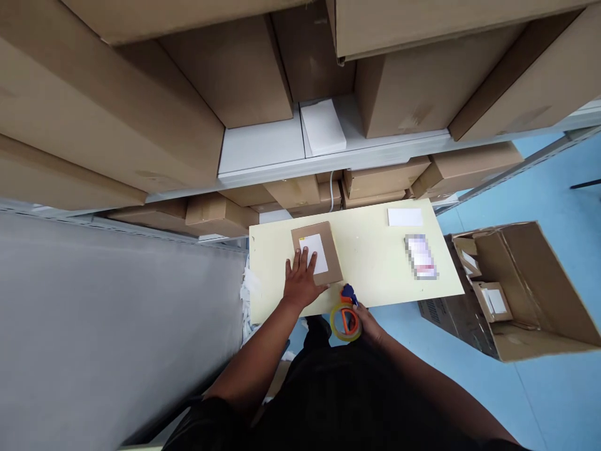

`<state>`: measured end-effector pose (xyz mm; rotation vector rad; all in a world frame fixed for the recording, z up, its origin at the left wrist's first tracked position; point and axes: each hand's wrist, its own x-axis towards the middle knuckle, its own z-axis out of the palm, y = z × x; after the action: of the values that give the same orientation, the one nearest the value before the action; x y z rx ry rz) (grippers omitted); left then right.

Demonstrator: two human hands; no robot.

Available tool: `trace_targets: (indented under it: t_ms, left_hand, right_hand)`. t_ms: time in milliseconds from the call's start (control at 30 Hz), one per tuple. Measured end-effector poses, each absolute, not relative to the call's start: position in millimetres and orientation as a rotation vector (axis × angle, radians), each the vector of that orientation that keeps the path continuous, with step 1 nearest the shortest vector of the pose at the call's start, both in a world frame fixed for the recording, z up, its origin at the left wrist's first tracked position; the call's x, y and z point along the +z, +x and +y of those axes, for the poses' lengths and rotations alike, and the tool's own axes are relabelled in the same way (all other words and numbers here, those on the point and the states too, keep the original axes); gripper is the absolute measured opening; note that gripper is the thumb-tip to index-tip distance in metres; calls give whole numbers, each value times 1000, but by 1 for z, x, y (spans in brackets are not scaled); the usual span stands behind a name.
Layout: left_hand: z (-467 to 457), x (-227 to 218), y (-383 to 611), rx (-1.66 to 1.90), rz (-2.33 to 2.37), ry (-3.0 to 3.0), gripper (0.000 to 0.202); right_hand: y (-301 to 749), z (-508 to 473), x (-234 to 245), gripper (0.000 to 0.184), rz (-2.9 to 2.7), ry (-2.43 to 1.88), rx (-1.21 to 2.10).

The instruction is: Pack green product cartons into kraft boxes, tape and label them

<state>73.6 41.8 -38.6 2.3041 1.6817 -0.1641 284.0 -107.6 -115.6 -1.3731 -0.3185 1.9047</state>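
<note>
A small cardboard box (331, 250) lies on the pale yellow table (370, 250), with a white label (320, 254) on its upper face. My left hand (303, 280) rests on the box with fingers spread, partly covering the label. At the table's near edge, my right hand (369, 324) grips a tape dispenser (347, 294) with an orange frame and a blue head. A wide roll of clear yellowish tape (334, 322) sits in the dispenser. Part of the dispenser's handle is hidden by my fingers.
A blurred-out rectangular object (421, 257) and a white paper stack (404, 217) lie on the table's right side. Shelves with large cartons (413, 88) rise behind it. To the right, an open carton (530, 282) on the blue floor holds small labelled boxes. A grey wall (117, 326) stands left.
</note>
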Motion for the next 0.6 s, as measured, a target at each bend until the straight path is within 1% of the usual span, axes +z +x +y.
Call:
trace_targets:
  t_ms: [133, 200, 300, 367, 400, 500, 600]
  left_hand:
    - [27, -43, 91, -97, 1775, 2243, 118]
    - [20, -39, 88, -120, 1743, 2251, 115]
    - [21, -27, 67, -231, 1580, 2306, 99]
    - [31, -19, 47, -268, 1478, 2340, 90]
    - [38, -17, 38, -262, 1468, 2350, 90]
    - [59, -18, 24, -234, 1591, 2327, 100]
    - [69, -25, 26, -223, 1717, 2273, 104]
  right_hand:
    - [276, -87, -117, 60, -210, -1334, 1896]
    - [289, -60, -113, 56, -165, -1398, 1947]
    - [321, -5, -104, 46, -180, -1560, 2041]
    - [343, 37, -98, 39, -296, -1642, 2094]
    - [351, 57, -95, 38, -362, -1659, 2124]
    - [362, 103, -90, 38, -502, -1679, 2163]
    - [360, 118, -90, 37, -523, -1675, 2185]
